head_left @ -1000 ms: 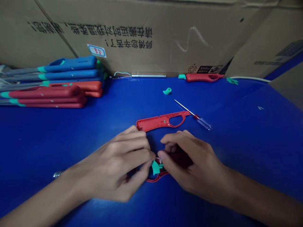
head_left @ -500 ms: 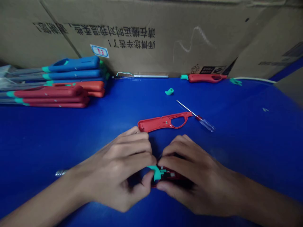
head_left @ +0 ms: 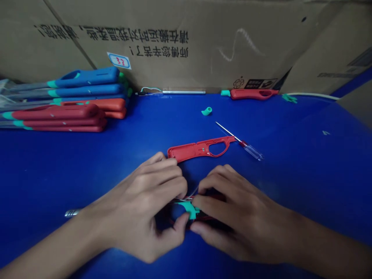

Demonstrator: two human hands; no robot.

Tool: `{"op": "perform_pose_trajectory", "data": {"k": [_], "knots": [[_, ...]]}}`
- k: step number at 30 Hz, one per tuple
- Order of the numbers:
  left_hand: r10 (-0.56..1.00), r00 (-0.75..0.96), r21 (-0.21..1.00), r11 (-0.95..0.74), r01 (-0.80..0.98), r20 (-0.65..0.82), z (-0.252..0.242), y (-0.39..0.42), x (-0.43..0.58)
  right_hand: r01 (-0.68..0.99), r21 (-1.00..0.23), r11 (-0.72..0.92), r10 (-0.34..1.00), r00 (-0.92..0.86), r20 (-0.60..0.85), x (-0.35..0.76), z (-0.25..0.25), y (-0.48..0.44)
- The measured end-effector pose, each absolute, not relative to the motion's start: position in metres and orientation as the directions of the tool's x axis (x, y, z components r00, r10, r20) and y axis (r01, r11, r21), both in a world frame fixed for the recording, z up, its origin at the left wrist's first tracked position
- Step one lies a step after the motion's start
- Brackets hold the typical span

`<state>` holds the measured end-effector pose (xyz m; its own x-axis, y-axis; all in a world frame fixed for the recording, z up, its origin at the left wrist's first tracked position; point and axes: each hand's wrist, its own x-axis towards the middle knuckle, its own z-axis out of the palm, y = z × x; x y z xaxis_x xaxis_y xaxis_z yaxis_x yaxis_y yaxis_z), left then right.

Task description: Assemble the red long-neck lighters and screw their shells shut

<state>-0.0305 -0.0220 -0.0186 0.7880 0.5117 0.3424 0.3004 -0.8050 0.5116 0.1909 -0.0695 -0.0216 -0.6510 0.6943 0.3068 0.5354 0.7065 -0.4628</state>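
Between my left hand and my right hand is a dark red plastic shell piece, gripped by the fingers of both hands. A teal plastic part sits on it, and thin wires run out near my fingertips. Much of the piece is hidden by my fingers. Just above my left fingertips lies a separate red half-shell with a finger loop, apparently not held. A screwdriver with a clear handle lies by its right end.
A small teal plastic cap lies on the blue work surface. Stacked red and blue long handles stand at the back left, and one red handle lies by the cardboard box. A short metal rod lies beside my left wrist.
The held red piece has shifted slightly between my fingers, and its thin wires now show above the teal part. My hands have moved only a little.
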Motion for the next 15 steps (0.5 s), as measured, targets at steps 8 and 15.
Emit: {"op": "perform_pose_trajectory", "data": {"k": [8, 15], "knots": [[0.545, 0.757, 0.496, -0.799, 0.340, 0.360, -0.0211, -0.0234, -0.0283, 0.494, -0.482, 0.724, 0.677, -0.644, 0.357, 0.1908, -0.0262, -0.0691], [0.501, 0.785, 0.465, -0.828, 0.313, 0.364, -0.0189, -0.0216, -0.0276, 0.508, -0.476, 0.718, 0.682, -0.650, 0.335, 0.1910, -0.0241, -0.0669]]}}
